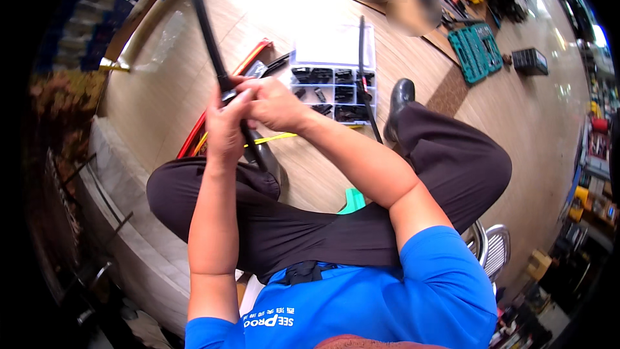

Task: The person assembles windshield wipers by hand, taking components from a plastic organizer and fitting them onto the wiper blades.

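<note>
Both hands, left hand (225, 130) and right hand (274, 103), grip the wiper blade (210, 35), fingers hiding its middle.

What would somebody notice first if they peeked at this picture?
Right in the middle, the left hand and right hand are both wrapped around a long black wiper blade that sticks up toward the top left. Just behind the hands, on the wooden floor, lies a clear organizer box full of small black parts. Farther away, at the top right, sits an open green tool case.
</note>
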Available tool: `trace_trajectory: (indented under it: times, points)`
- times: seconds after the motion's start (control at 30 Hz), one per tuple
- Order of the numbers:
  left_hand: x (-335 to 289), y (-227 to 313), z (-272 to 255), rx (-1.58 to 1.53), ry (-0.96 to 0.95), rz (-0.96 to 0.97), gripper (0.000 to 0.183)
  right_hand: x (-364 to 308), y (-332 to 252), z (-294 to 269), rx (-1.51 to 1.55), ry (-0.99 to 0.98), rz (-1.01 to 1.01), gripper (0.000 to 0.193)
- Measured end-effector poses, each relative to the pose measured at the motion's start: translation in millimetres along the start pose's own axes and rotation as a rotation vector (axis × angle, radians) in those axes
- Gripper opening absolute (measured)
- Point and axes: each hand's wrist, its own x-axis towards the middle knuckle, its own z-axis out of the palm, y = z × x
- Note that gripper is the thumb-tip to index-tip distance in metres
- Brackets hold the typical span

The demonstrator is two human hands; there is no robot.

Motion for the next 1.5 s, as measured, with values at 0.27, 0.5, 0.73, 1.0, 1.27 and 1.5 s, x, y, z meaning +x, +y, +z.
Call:
trace_trajectory:
  times: [0.27,0.5,0.73,1.0,1.27,1.5]
  points:
    - [3,0,-12,0.102,0.006,0.092,0.036,0,1,15,-0.152,0.118,-0.255,0.023]
    - [10,-7,-21,0.072,-0.038,0.082,0.038,4,9,15,-0.220,0.231,-0.265,0.018]
    - [15,-23,-24,-0.203,-0.067,-0.020,0.051,3,5,10,-0.263,0.198,-0.124,0.030]
    - [16,-9,-26,0.371,0.050,0.165,0.073,2,3,16,-0.362,0.146,-0.144,0.031]
    - [17,-1,-20,0.143,0.038,0.116,0.029,0,4,28,-0.318,0.266,-0.258,0.023]
    - [16,-4,-10,0.201,0.133,0.120,0.020,4,16,29,-0.272,0.338,-0.272,0.024]
